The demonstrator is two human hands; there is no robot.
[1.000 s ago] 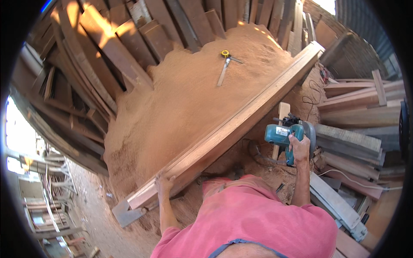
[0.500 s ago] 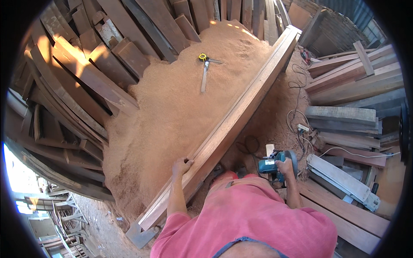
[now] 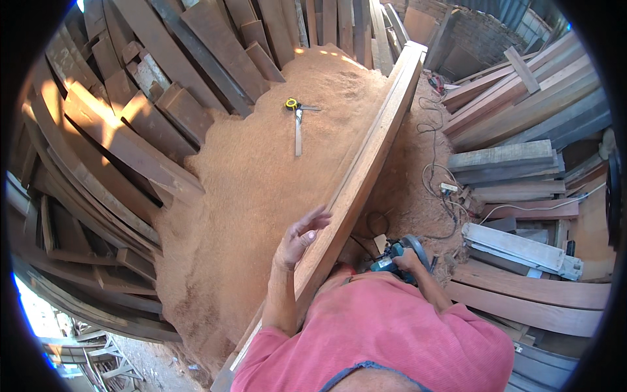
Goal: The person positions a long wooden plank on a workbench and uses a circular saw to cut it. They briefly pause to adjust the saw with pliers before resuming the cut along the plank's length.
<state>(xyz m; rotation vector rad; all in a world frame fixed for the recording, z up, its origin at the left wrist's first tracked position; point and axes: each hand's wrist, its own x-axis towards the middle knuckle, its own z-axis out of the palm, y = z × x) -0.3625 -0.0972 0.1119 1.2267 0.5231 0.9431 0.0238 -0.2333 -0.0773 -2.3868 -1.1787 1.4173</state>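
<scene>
A long wooden beam (image 3: pixel 366 160) runs diagonally from the far right down toward my left side, over a bed of sawdust. My left hand (image 3: pixel 300 240) is raised beside the beam's near part, fingers apart and holding nothing. Down to my right, my right hand (image 3: pixel 407 261) is closed round the handle of a teal circular saw (image 3: pixel 385 262), which sits low by my body on the far side of the beam. My arm and shirt hide part of the saw. A yellow and black tape measure (image 3: pixel 291 104) lies on the sawdust by a metal try square (image 3: pixel 298 134).
Planks (image 3: pixel 124 140) lean in rows along the left and back. More boards are stacked (image 3: pixel 516 157) on the right, with a white metal piece (image 3: pixel 516 248) on them. A dark cord (image 3: pixel 428 173) and a white socket block (image 3: pixel 448 187) lie on the sawdust (image 3: pixel 241 196).
My left hand has come off the beam, lifted, opened and moved forward and right. My right hand has drawn the saw slightly left, closer to my body, and tilted it. The view has shifted.
</scene>
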